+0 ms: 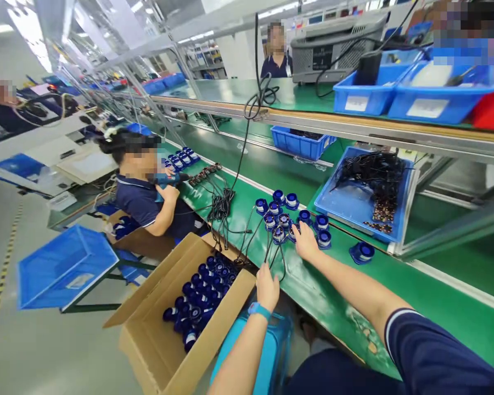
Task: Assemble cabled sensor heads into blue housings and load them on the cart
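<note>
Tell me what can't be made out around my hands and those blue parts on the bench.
- Head view: left hand fingertips at the bench edge; whether they pinch the black cables is too small to tell.
- Right hand covers one of the blue round parts; its grip is hidden.
- Cardboard box: lower layers hidden by the top parts.
- Blue tray: the dark tangle inside is too small to identify.

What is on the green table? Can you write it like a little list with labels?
Left hand: at the table edge, holding thin black wires
Right hand: on a cluster of small round blue spools
Table: long green workbench
Tray: blue plastic tray of black cables
Box: open brown cardboard box of blue spools
Nearby: seated person in a dark shirt
</note>
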`<state>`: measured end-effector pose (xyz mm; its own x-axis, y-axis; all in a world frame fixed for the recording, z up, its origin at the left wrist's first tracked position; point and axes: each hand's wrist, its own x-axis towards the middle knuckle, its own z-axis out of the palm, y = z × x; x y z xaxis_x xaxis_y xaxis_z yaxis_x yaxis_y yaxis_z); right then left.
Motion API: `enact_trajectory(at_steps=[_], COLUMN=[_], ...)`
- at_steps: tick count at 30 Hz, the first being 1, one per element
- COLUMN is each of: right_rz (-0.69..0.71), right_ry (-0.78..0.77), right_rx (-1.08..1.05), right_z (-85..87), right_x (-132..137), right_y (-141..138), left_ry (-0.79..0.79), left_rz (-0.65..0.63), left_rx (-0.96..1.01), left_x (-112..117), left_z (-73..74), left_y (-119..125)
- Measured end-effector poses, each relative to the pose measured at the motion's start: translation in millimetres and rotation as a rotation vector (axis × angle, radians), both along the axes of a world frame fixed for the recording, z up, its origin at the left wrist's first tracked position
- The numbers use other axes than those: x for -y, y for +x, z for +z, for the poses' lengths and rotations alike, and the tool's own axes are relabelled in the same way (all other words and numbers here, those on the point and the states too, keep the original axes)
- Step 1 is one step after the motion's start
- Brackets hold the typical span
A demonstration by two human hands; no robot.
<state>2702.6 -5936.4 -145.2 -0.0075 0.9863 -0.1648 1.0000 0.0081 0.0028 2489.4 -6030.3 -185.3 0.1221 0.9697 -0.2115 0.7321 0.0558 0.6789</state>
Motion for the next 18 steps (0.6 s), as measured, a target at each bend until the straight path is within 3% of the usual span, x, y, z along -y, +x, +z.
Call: enact_trajectory(at_steps=[3,7,18], right_rz=[0.052,0.100,0.106], right_ry=[-0.047,-0.086,-0.158], right_rx=[0.018,0.058,0.017], right_z=[-16.2,-25.4,-31.5], right_x=[-46,-67,-75], right_y=[-2,-8,-13], left_ry=[-0.058,-0.117,0.007], left_rz=[-0.017,-0.058,-0.091], left_rx=[-0.074,-0.127,-0.104], left_x=[-49,-78,-68], left_z=[-22.6,-33.7,8.1], left_y=[13,17,14])
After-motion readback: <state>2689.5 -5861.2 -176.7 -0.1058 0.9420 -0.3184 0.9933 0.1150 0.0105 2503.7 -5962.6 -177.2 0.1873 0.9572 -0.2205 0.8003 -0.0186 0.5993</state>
